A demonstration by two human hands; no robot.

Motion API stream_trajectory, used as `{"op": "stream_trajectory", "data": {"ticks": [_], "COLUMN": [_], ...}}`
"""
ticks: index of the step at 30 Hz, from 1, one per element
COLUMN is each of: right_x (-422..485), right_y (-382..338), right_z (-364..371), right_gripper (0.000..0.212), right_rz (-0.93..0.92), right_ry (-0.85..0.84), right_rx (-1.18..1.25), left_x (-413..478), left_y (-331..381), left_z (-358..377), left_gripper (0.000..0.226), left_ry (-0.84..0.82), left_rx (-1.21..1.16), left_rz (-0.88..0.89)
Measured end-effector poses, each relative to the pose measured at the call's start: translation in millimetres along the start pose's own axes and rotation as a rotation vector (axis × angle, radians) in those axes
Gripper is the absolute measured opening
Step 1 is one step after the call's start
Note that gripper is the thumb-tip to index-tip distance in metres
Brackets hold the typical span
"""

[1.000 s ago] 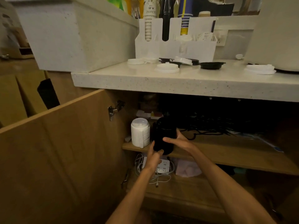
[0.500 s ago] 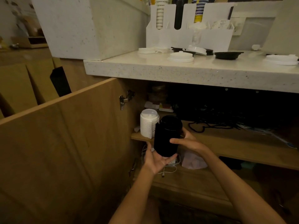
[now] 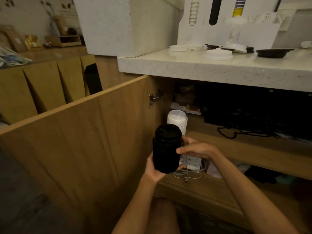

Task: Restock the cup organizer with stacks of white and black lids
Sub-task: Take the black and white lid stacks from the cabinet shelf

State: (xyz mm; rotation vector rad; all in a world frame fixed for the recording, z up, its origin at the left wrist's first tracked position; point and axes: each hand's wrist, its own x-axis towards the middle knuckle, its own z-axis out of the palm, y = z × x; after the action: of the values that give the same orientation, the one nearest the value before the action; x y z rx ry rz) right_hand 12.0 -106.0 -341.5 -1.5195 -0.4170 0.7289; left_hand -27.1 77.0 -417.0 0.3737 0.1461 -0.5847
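Note:
I hold a tall stack of black lids (image 3: pixel 167 148) upright in front of the open cabinet. My left hand (image 3: pixel 154 171) cups its bottom and my right hand (image 3: pixel 196 148) grips its right side. A stack of white lids (image 3: pixel 178 120) stands on the cabinet shelf just behind. The white cup organizer (image 3: pixel 226 29) stands on the counter at the upper right, with cup stacks in its slots. Loose white lids (image 3: pixel 217 54) and black lids (image 3: pixel 271 53) lie on the counter before it.
The wooden cabinet door (image 3: pixel 76 141) stands open on my left. The stone counter edge (image 3: pixel 211 71) overhangs the cabinet. Black cables (image 3: pixel 249 125) lie on the wooden shelf (image 3: pixel 253 149). A white power strip (image 3: pixel 190 162) with cords sits below.
Both hands have drawn the black lid stack out of the cabinet and up, away from the white stack. The view has moved closer and shifted left.

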Motion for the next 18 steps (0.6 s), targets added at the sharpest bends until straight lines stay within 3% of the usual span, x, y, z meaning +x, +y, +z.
{"op": "stream_trajectory", "data": {"ticks": [5,7,10,11,15,18], "right_x": [0,0,17,25,56,79], "right_y": [-2,-6,-12,-14,-8,9], "right_z": [-8,-11,-22,-28,-48,-59], "right_gripper": [0.052,0.033,0.028,0.023,0.126,0.153], "right_rz": [-0.077,-0.203,-0.403,-0.403,-0.167,-0.179], "right_ry": [0.081,0.36,0.965,1.036,0.818,0.752], "right_rx": [-0.12,-0.138,-0.245,-0.296,-0.457,-0.377], "left_x": [-6,-11,-15,-17,-19,-22], "left_y": [4,2,0,1,3,5], "left_z": [-3,-2,-2,-1,0,1], "left_gripper": [0.072,0.072,0.069,0.068,0.06,0.056], "left_ry": [0.105,0.117,0.141,0.138,0.125,0.167], "left_rx": [-0.074,-0.125,-0.193,-0.209,-0.264,-0.256], "left_rz": [0.078,0.087,0.095,0.1,0.139,0.138]}}
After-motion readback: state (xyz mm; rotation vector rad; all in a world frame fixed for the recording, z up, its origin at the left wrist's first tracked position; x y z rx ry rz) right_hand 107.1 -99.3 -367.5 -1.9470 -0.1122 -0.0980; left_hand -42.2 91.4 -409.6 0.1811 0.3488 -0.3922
